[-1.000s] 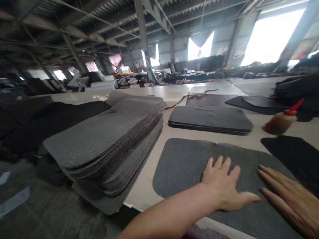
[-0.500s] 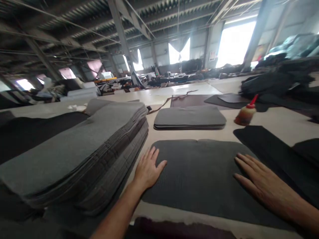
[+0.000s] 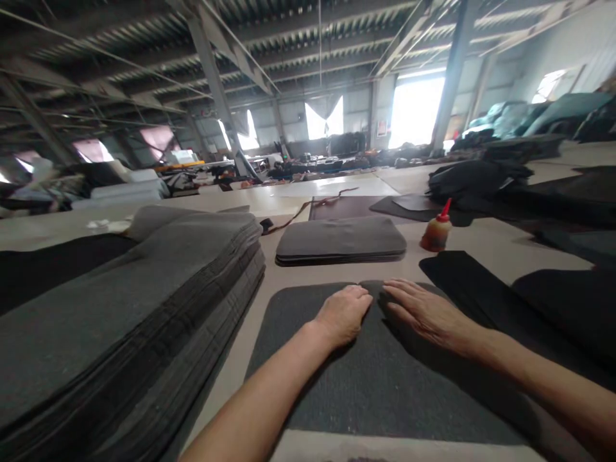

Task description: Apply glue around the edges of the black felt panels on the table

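A dark grey felt-like sheet [image 3: 337,398] with rounded corners lies flat on the table in front of me. My left hand [image 3: 344,314] rests near the middle of its far edge, fingers bent and close together; whatever they may pinch is hidden. Just to the right, my right hand [image 3: 423,314] lies low over the same sheet with its fingers stretched out towards the far edge, beside a small notch there. Beyond the sheet is a neat stack of similar grey pieces [image 3: 341,239].
A tall stack of long grey sheets [image 3: 192,263] stands on the left. To the right are a bottle with a red nozzle [image 3: 436,232] and black pieces [image 3: 469,285]. A brown strip [image 3: 308,208] and dark bundled material [image 3: 474,179] lie farther back on the table.
Both hands have moved inward from the sheet's sides to the middle of its far edge. The left hand's spread fingers have come together. The view has turned slightly right.
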The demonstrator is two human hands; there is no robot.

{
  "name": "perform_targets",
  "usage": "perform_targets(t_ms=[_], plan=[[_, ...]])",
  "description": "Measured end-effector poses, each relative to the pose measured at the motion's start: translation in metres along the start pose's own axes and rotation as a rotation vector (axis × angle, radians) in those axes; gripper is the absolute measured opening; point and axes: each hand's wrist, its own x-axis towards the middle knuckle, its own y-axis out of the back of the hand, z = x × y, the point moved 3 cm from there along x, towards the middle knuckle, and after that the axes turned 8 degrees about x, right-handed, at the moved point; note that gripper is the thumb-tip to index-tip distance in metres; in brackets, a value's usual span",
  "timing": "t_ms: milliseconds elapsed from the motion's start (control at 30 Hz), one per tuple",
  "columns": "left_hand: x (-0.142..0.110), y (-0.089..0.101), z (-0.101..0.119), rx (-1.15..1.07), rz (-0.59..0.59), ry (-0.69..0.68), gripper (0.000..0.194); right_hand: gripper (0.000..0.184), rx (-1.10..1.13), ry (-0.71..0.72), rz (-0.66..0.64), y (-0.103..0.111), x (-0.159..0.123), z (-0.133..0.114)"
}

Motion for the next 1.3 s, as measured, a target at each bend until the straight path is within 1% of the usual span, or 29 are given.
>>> perform_targets(t_ms=[33,100,200,300,467,600,733,800,900,1067,1200,1300], plan=[[0.009,-0.007,-0.001,-0.011,0.003,-0.005,0.035,0.053,0.015,0.006,-0.019,-0.006,0.009,0.001],[0.018,-0.020,-0.006,-0.024,0.016,0.018,0.035,0.052,0.026,-0.004,-0.030,-0.019,0.019,0.006],[0.015,-0.032,-0.013,-0.030,0.032,0.073,0.036,0.053,-0.002,-0.056,-0.026,-0.039,0.018,0.016],[0.011,-0.037,-0.016,-0.030,0.024,0.132,0.039,0.057,-0.029,-0.111,-0.035,-0.048,0.014,0.020],[0.011,-0.039,-0.020,-0.037,-0.021,0.226,0.047,0.065,-0.053,-0.196,-0.028,-0.050,0.014,0.021],[0.011,-0.042,-0.023,-0.043,-0.066,0.267,0.053,0.068,-0.077,-0.213,-0.022,-0.050,0.015,0.022],[0.010,-0.045,-0.028,-0.023,-0.079,0.395,0.074,0.071,-0.078,-0.221,-0.030,-0.050,0.014,0.023],[0.010,-0.045,-0.029,-0.018,-0.087,0.426,0.078,0.072,-0.074,-0.223,-0.028,-0.050,0.014,0.023],[0.009,-0.042,-0.029,-0.018,-0.092,0.404,0.073,0.070,-0.082,-0.217,-0.019,-0.050,0.015,0.022],[0.009,-0.039,-0.028,-0.005,-0.101,0.349,0.055,0.069,-0.103,-0.224,-0.022,-0.052,0.015,0.022],[0.009,-0.040,-0.028,0.030,-0.129,0.350,0.059,0.069,-0.100,-0.210,0.033,-0.058,0.013,0.025],[0.009,-0.040,-0.028,0.056,-0.148,0.347,0.060,0.076,-0.119,-0.265,0.066,-0.062,0.014,0.029]])
